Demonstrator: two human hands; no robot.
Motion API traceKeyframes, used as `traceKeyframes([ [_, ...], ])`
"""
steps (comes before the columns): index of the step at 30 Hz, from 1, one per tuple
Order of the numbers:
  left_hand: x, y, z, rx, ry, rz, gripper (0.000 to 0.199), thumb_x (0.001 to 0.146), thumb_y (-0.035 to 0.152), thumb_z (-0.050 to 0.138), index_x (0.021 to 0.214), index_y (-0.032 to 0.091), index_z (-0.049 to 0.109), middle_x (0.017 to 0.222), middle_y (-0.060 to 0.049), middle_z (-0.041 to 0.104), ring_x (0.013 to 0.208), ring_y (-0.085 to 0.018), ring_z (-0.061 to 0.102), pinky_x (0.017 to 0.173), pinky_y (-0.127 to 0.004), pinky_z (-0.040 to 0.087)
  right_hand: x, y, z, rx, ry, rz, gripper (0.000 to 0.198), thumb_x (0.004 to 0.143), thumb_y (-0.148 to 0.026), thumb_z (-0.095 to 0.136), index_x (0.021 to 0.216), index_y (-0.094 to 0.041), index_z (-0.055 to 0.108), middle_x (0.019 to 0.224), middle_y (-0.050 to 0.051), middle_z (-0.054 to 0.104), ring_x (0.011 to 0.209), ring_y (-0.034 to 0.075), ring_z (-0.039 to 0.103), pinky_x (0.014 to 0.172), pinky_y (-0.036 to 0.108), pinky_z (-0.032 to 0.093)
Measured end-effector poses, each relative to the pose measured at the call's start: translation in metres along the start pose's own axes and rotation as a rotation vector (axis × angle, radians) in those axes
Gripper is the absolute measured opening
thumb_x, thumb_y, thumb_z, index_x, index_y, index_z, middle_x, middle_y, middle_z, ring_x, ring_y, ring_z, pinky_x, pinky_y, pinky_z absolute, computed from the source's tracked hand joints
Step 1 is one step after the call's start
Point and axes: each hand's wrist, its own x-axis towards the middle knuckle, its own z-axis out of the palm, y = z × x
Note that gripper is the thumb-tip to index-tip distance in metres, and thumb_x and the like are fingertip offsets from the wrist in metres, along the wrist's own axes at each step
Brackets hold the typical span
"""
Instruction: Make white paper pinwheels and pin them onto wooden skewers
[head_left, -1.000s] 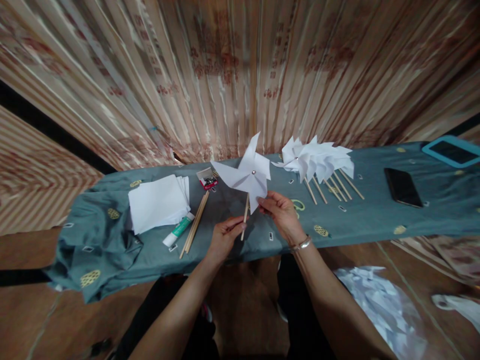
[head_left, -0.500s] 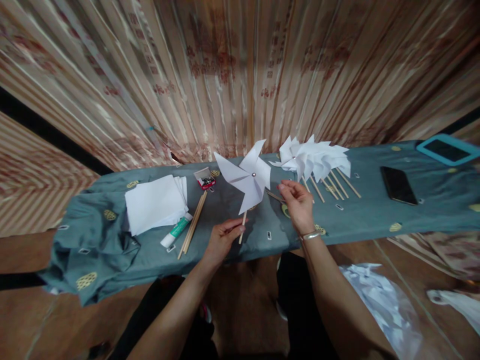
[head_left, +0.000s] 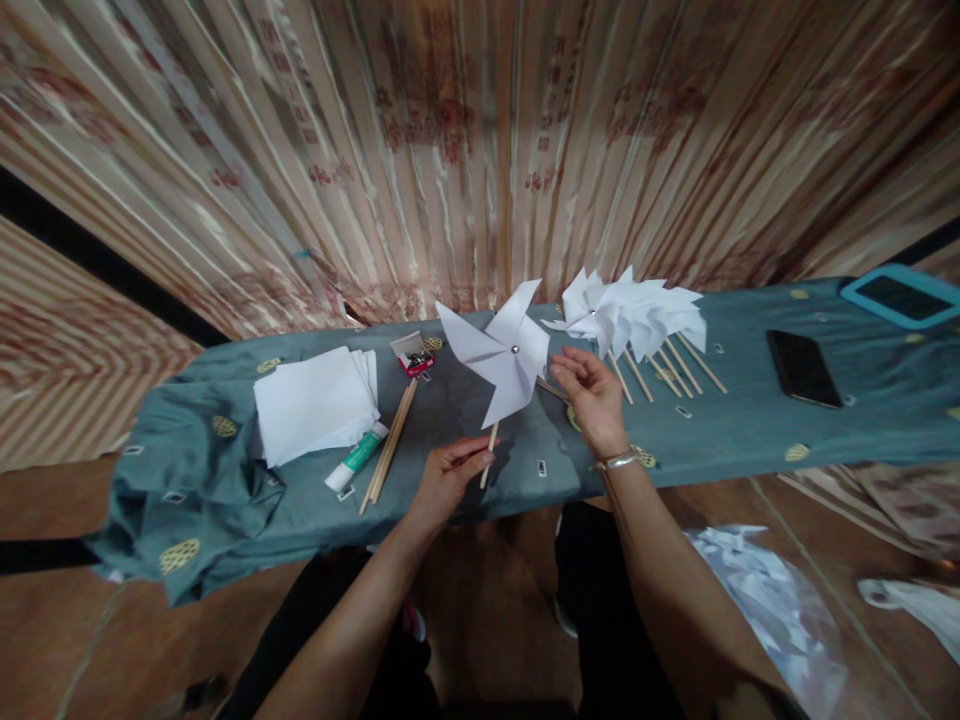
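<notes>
A white paper pinwheel [head_left: 504,362] with a silver pin at its centre stands nearly upright above the table. My left hand [head_left: 446,485] is closed around its wooden stick [head_left: 489,455], low down. Close to the pinwheel's right blade is my right hand [head_left: 591,400], its fingers partly bent and apart, with nothing visible in them; whether it touches the paper I cannot tell. Behind it, finished pinwheels [head_left: 637,312] lie overlapped in a row, sticks pointing toward me. A scissor-like or stick-shaped piece [head_left: 553,390] is partly hidden beside my right hand.
On the left lie a stack of white paper [head_left: 315,405], a glue stick [head_left: 356,455], loose wooden sticks [head_left: 391,445] and a small open box of pins [head_left: 412,355]. A black phone [head_left: 804,368] and blue-framed tablet [head_left: 900,297] are right. A plastic bag of folded paper [head_left: 772,600] sits on the floor.
My right hand has moved slightly up and left toward the pinwheel's blade, and its fingers have spread a little. My left hand still holds the stick. The view has shifted slightly.
</notes>
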Motion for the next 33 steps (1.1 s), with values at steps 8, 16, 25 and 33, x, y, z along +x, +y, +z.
traceKeyframes([
  [8, -0.002, 0.002, -0.003, 0.022, -0.012, -0.009, 0.033, 0.058, 0.039, 0.081, 0.085, 0.020, 0.080, 0.074, -0.004, 0.072, 0.068, -0.014, 0.058, 0.066, -0.025, 0.044, 0.005, 0.004, 0.000, -0.036, -0.053, 0.058, 0.041, 0.057, -0.040, 0.080, 0.090, -0.020, 0.067, 0.077, 0.000, 0.070, 0.072, 0.015, 0.064, 0.074, 0.032, 0.050],
  [16, 0.002, -0.001, -0.005, 0.040, 0.037, 0.036, 0.030, 0.060, 0.035, 0.079, 0.085, 0.019, 0.080, 0.081, -0.005, 0.074, 0.072, -0.015, 0.060, 0.070, -0.026, 0.045, -0.011, -0.008, 0.008, -0.012, -0.104, 0.125, 0.034, 0.057, -0.037, 0.081, 0.084, -0.020, 0.070, 0.059, -0.005, 0.064, 0.054, 0.010, 0.052, 0.056, 0.026, 0.042],
  [25, 0.004, -0.004, -0.004, 0.011, 0.044, 0.030, 0.031, 0.060, 0.036, 0.080, 0.086, 0.019, 0.079, 0.087, -0.006, 0.076, 0.076, -0.017, 0.063, 0.074, -0.028, 0.048, -0.032, -0.018, 0.018, 0.128, -0.188, 0.323, 0.035, 0.050, -0.036, 0.087, 0.079, -0.021, 0.072, 0.061, -0.004, 0.068, 0.054, 0.010, 0.058, 0.052, 0.023, 0.044],
  [33, 0.006, -0.006, -0.001, -0.004, 0.054, 0.031, 0.033, 0.059, 0.035, 0.080, 0.087, 0.018, 0.079, 0.088, -0.006, 0.077, 0.074, -0.016, 0.063, 0.073, -0.027, 0.048, -0.042, -0.022, 0.023, 0.226, -0.234, 0.397, 0.040, 0.045, -0.040, 0.091, 0.072, -0.021, 0.069, 0.059, -0.005, 0.067, 0.053, 0.009, 0.059, 0.051, 0.021, 0.045],
])
